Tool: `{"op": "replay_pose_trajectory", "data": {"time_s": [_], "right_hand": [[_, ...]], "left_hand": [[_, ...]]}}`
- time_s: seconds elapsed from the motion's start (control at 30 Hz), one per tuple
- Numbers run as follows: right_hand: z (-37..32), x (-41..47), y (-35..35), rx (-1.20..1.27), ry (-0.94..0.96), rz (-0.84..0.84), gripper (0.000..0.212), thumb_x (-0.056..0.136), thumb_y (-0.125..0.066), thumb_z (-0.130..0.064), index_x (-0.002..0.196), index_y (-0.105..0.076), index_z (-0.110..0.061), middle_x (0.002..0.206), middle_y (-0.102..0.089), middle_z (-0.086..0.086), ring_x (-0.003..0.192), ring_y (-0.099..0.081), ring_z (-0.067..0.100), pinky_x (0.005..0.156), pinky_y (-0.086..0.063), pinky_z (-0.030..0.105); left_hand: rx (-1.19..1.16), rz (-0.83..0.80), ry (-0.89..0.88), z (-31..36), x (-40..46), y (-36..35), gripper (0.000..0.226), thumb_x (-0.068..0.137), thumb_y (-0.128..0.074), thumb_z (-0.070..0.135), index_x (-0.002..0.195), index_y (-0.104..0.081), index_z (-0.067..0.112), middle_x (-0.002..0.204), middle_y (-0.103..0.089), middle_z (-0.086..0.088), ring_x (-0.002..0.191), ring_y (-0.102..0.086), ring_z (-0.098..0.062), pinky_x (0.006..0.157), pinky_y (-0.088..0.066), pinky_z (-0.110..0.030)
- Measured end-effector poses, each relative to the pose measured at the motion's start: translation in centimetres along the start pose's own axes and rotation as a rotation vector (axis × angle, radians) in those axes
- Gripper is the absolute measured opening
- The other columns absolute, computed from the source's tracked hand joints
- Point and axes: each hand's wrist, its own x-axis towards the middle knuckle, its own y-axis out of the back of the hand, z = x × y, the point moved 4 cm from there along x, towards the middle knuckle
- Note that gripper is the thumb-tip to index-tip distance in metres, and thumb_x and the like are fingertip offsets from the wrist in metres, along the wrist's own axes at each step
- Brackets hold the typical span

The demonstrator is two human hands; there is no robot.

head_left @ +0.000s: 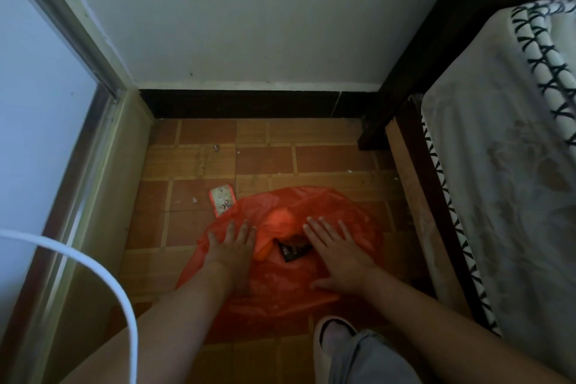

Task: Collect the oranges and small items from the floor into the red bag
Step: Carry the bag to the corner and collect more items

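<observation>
white cable (pixel 103 262) loops in at the left edge of your view, over the door frame (pixel 103 121) side of the floor (pixel 193 162).

small pink-edged packet (pixel 222 199) lies flat on the tiles near the floor's left side, long axis running roughly toward the wall, tilted a bit left. its lower right corner touches or slips under the bag's edge, can't tell which.

red bag (pixel 280 284) is spread flat on the floor, roughly centred between the door frame and the bed frame (pixel 402 165), long axis from near you toward the far wall.

your left hand (pixel 232 246) rests palm down on the bag's left part, fingers straight and slightly spread, gripping nothing.

between your hands: orange shapes (pixel 274 224) show through the plastic, outlines too blurred to count. just right of them a dark packet (pixel 291 251) lies on or in the bag, one corner pointing toward you.

your right hand (pixel 335 251) lies palm down on the bag's right part, fingers straight and fanned wide, thumb out toward you, holding nothing.

white slipper (pixel 335 330) sits at the bag's near edge. bed cover (pixel 505 165) with black-white trim fills the right side.
</observation>
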Motion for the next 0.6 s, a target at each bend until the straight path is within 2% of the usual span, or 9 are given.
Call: {"op": "replay_pose_trajectory", "data": {"time_s": [0.1,0.2,0.3,0.47,0.6], "right_hand": [[1.6,-0.7,-1.1,-0.007,-0.052,-0.087,0.142,0.072,-0.073,-0.078,0.161,0.026,-0.027,0.169,0.029,-0.002,0.156,0.026,0.023,0.127,0.010,0.055],[2.1,-1.0,-1.3,0.023,-0.078,-0.077,0.144,0.070,-0.075,-0.077,0.160,0.026,-0.030,0.168,0.031,-0.005,0.156,0.027,0.021,0.126,0.012,0.054],[1.5,-0.7,-0.2,0.064,-0.048,0.026,0.138,0.072,-0.071,-0.078,0.161,0.024,-0.032,0.169,0.029,-0.008,0.156,0.026,0.017,0.127,0.010,0.051],[-1.3,1.5,3.1,0.148,0.028,0.190,0.123,0.079,-0.059,-0.080,0.164,0.015,-0.033,0.172,0.020,-0.011,0.157,0.021,0.010,0.127,0.006,0.047],[-3.7,4.1,5.7,0.177,0.063,0.263,0.111,0.085,-0.055,-0.078,0.166,0.003,-0.029,0.174,0.008,-0.007,0.159,0.013,0.013,0.129,0.003,0.046]], "left_hand": [[0.024,-0.026,0.046,-0.8,-0.3,-0.5,0.128,0.086,-0.064,0.070,0.159,0.023,0.011,0.170,0.022,-0.012,0.157,0.011,-0.042,0.116,-0.020,-0.073],[-0.013,-0.009,0.075,-0.9,-0.8,0.2,0.140,0.077,-0.071,0.074,0.159,0.023,0.010,0.170,0.020,-0.013,0.157,0.008,-0.042,0.116,-0.021,-0.071],[-0.084,0.056,0.039,-0.4,-1.2,1.6,0.143,0.074,-0.071,0.077,0.160,0.023,0.012,0.171,0.018,-0.012,0.158,0.007,-0.040,0.118,-0.019,-0.068],[-0.106,0.146,-0.011,0.2,-1.8,2.3,0.134,0.079,-0.062,0.080,0.161,0.021,0.015,0.172,0.017,-0.009,0.159,0.007,-0.036,0.121,-0.014,-0.067],[-0.149,0.190,0.020,-1.5,-2.5,2.0,0.124,0.082,-0.060,0.077,0.163,0.015,0.021,0.173,0.012,-0.006,0.159,0.003,-0.033,0.122,-0.015,-0.064]]}}
